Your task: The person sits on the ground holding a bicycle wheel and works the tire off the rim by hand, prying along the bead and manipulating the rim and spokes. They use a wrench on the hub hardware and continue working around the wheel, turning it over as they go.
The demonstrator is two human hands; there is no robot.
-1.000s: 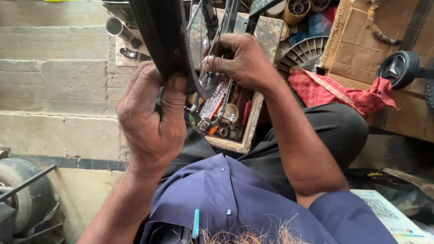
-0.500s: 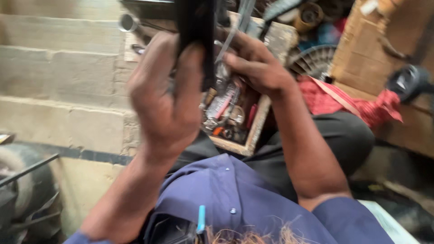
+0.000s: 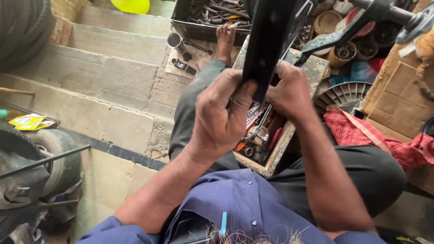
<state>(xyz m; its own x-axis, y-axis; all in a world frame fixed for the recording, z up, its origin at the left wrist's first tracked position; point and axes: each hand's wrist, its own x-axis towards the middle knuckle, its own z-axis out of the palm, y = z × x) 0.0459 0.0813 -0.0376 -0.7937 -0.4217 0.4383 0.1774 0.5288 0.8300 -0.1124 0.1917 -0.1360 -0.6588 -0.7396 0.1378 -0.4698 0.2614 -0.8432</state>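
Note:
My left hand [image 3: 224, 117] grips the lower end of a long black metal bar [image 3: 271, 36] that rises toward the top of the view. My right hand [image 3: 289, 92] closes on the same bar from the other side, just right of the left hand. Under both hands sits an open wooden toolbox [image 3: 275, 158] with several small tools and a spanner [image 3: 260, 129] inside. I sit with dark trousers [image 3: 361, 176] and a blue shirt [image 3: 239, 203]; a bare foot [image 3: 224, 40] rests on the step ahead.
A black tray of tools [image 3: 203, 18] and a metal socket [image 3: 174, 40] lie on the stone steps. Tyres [image 3: 49, 153] stand at left. A red checked cloth [image 3: 361, 131], a fan-like disc [image 3: 343, 95], cardboard [image 3: 398, 90] and round tins [image 3: 339, 49] crowd the right.
The view has swung so that more of the steps and my leg show. Both hands stay on the black bar, the right hand now closer to the left.

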